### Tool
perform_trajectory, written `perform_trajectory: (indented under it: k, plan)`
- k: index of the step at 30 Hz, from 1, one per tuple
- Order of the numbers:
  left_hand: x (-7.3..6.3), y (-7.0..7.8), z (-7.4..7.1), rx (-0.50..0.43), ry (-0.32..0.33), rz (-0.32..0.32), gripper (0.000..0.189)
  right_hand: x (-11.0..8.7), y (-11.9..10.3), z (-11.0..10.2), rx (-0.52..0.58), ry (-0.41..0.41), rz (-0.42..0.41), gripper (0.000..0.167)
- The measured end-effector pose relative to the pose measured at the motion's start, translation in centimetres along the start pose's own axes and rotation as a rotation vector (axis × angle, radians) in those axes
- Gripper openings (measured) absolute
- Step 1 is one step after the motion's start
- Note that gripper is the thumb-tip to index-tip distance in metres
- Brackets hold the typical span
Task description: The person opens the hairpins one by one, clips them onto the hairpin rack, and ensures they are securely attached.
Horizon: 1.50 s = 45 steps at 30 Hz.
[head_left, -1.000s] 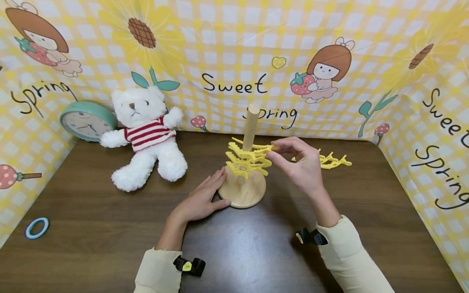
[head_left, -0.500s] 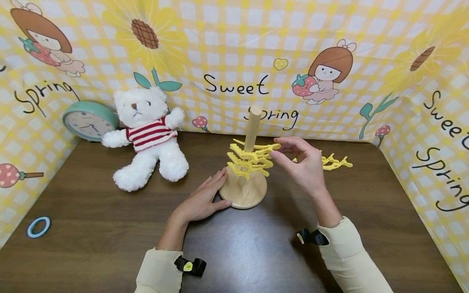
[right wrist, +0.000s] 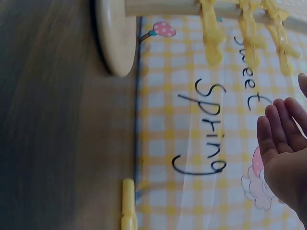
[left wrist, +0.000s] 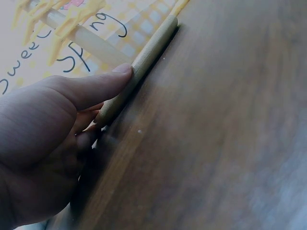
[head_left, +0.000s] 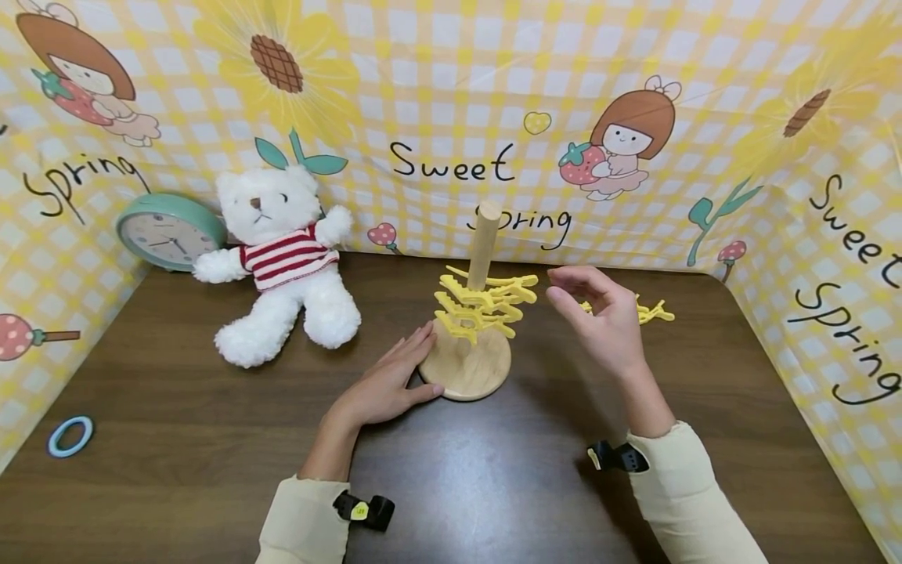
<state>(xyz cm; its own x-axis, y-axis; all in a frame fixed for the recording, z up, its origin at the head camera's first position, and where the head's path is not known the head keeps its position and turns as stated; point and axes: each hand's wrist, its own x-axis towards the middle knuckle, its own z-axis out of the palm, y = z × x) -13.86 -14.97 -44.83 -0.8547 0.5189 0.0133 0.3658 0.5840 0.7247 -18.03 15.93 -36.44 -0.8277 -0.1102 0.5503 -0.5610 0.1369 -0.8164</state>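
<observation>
A wooden stand has an upright pole [head_left: 483, 249] on a round base [head_left: 474, 377]. Several yellow plastic clips [head_left: 523, 293] are clamped on the pole at different heights, their ends jutting out sideways. My left hand [head_left: 383, 392] holds the base at its left side, thumb at the front rim and fingers along the far left edge; in the left wrist view the thumb [left wrist: 103, 88] lies against the rim. Just right of the top clip, my right hand [head_left: 600, 317] is apart from it, thumb and fingers separated with nothing between them.
More yellow clips [head_left: 654, 312] lie on the table behind my right hand, partly hidden by it. A white teddy bear [head_left: 285, 258] and a green clock [head_left: 169, 231] stand at the back left. A blue ring [head_left: 70, 436] lies at the left. A checked cloth surrounds the table.
My right hand has let go of the top clip and moved a little right, its thumb and fingers parting. The clip stays on the pole. My left hand keeps its place at the base.
</observation>
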Motion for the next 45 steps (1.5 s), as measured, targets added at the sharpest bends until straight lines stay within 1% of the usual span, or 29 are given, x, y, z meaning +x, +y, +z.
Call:
perform_trajectory:
  k: [8,13,17,24,31,36,41,42,45]
  plan:
    - [-0.1,0.1,0.0,-0.009,-0.002,-0.002,0.081,-0.8,1.3,-1.6,-0.052,0.023,0.043,0.021]
    - [-0.1,0.1,0.0,-0.006,0.000,-0.004,0.081,-0.9,1.8,-2.6,-0.046,0.050,0.066,0.020]
    - [-0.1,0.0,0.0,-0.002,-0.001,-0.001,0.081,-1.0,2.1,-3.4,-0.064,0.068,0.086,0.019]
    - [0.0,0.0,0.0,-0.006,-0.003,-0.003,0.081,-1.3,2.6,-4.4,-0.102,0.049,0.141,0.019]
    - [0.0,-0.1,0.0,-0.001,0.006,0.001,0.081,-1.4,3.4,-5.9,-0.149,0.039,0.147,0.020]
    - [0.0,-0.2,0.0,-0.001,0.006,0.002,0.081,-1.6,4.1,-7.2,-0.173,0.048,0.169,0.024]
    - [0.0,-0.1,0.1,-0.006,0.002,-0.005,0.082,-1.7,4.8,-8.5,-0.219,0.045,0.184,0.026]
    - [0.0,-0.1,0.1,-0.006,0.003,-0.005,0.082,-1.6,4.4,-8.6,-0.226,0.043,0.190,0.026]
    - [0.0,-0.1,0.1,-0.005,0.006,-0.002,0.082,-1.6,4.8,-9.4,-0.244,0.036,0.209,0.028]
